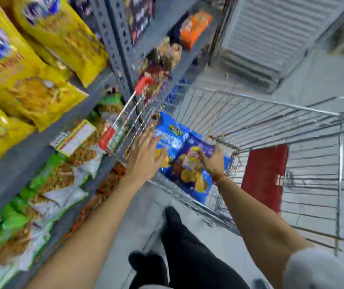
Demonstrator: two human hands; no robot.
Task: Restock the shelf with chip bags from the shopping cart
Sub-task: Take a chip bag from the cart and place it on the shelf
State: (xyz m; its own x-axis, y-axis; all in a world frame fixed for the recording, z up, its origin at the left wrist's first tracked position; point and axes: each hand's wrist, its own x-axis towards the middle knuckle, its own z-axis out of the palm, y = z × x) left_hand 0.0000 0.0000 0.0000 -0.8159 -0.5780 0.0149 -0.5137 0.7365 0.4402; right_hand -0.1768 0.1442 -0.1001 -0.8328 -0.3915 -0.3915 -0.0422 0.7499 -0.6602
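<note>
A wire shopping cart (271, 113) stands beside the shelf, with blue chip bags in its near end. One blue bag (172, 132) lies toward the far side and a second blue bag (189, 174) with pictured chips lies nearer me. My left hand (146, 157) hovers with fingers spread over the left edge of the bags, by the cart's rim. My right hand (213, 161) reaches down onto the right side of the nearer bag, fingers apart; the blur hides whether it grips. The grey metal shelf (27, 149) on the left holds yellow chip bags (41, 65).
Lower shelf levels carry green and white snack packs (48, 184). An orange pack (194, 28) sits on a farther shelf. The cart has red handle caps (108, 136) and a red child-seat flap (265, 176). My dark-trousered legs (183, 247) stand on the grey floor.
</note>
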